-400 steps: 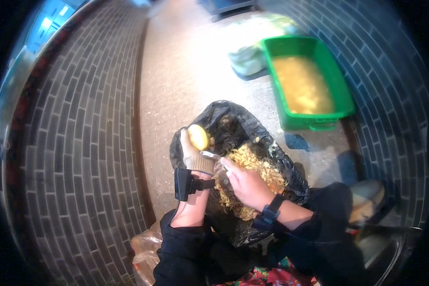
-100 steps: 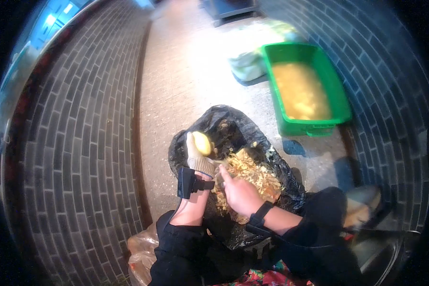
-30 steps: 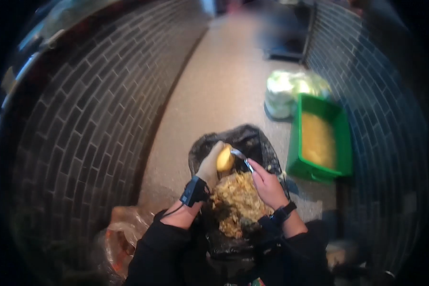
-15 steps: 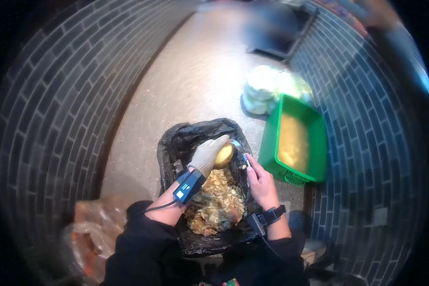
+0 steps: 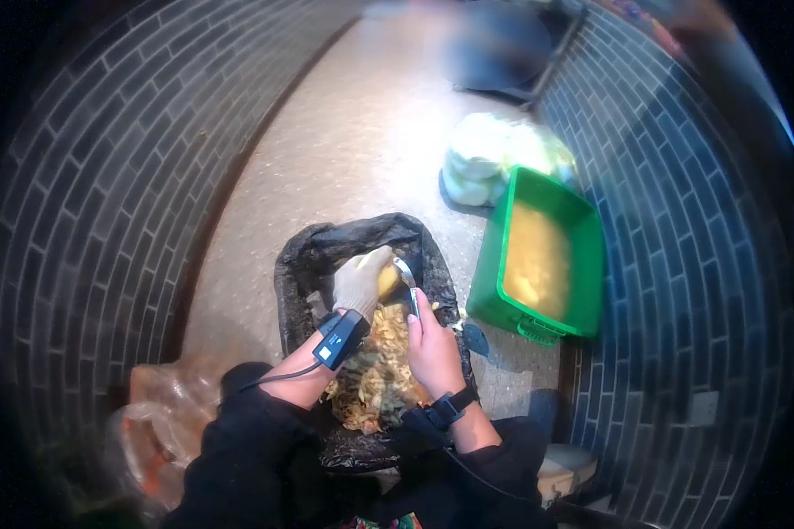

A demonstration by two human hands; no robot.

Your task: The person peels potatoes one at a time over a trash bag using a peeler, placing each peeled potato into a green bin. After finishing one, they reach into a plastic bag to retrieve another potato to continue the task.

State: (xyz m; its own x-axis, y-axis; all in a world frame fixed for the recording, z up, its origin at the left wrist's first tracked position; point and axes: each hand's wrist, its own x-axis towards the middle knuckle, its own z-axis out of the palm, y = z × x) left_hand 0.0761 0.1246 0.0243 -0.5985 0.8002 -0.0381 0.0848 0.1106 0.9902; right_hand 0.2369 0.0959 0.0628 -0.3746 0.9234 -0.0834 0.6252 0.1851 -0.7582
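My left hand [image 5: 358, 282], in a pale knitted glove, is closed around a yellow peeled-looking potato [image 5: 388, 280]. Bare-skinned, my right hand [image 5: 434, 348] grips the handle of a peeler [image 5: 404, 271], whose curved metal head is right at the potato's right side. Both hands are over a container lined with a black plastic bag [image 5: 288, 278]. Inside it lies a heap of pale and brownish peelings [image 5: 375, 370], partly covered by my forearms.
To the right stands a green crate [image 5: 488, 273] with yellowish contents [image 5: 538, 260]. Behind it sits a clear bag of pale round vegetables [image 5: 472, 163]. A crumpled plastic bag [image 5: 172, 432] rests at lower left. Tiled walls [image 5: 106, 220] flank the speckled floor [image 5: 256, 220].
Both hands, with the potato and peeler, have shifted slightly left in view. The right hand has come closer to the left, and the peeler now points more upright.
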